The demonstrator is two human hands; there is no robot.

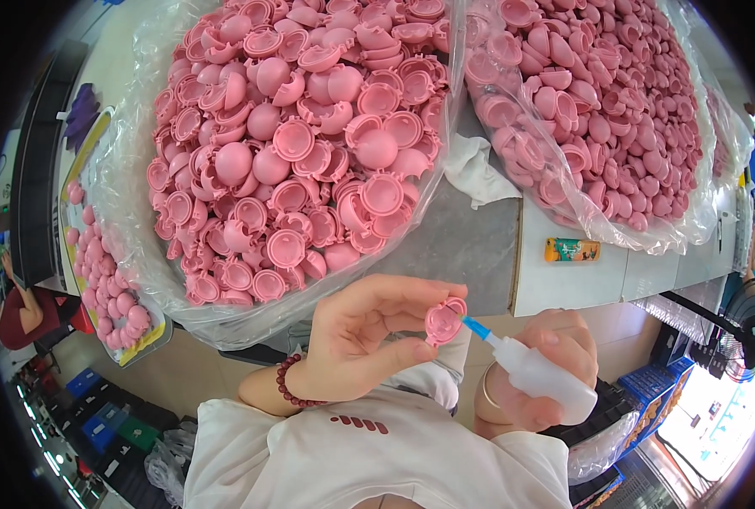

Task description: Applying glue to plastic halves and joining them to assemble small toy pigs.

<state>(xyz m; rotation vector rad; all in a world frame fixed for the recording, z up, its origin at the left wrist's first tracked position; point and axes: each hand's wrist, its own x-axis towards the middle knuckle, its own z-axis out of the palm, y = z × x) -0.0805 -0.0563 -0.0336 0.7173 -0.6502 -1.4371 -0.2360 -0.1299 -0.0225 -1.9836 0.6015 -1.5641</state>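
Between the thumb and fingers of my left hand (356, 339) is a small pink plastic half-shell (444, 322), its hollow side facing up toward me. My right hand (556, 360) is wrapped round a white squeeze bottle (537, 373) with a blue nozzle tip (477, 327). The tip points left and reaches the rim or inside of the shell; whether it touches cannot be told. Beyond my left hand lies a big heap of similar pink half-shells (284, 140) in a clear plastic bag (216, 327).
A second bag of pink shells (598, 110) stands at the right. Between the bags lies a white cloth (477, 172) on the grey table (471, 246). An orange-and-green cylinder (573, 249) rests near the table edge. Pink pieces fill a tray (153, 343) at left. A fan (738, 331) is at far right.
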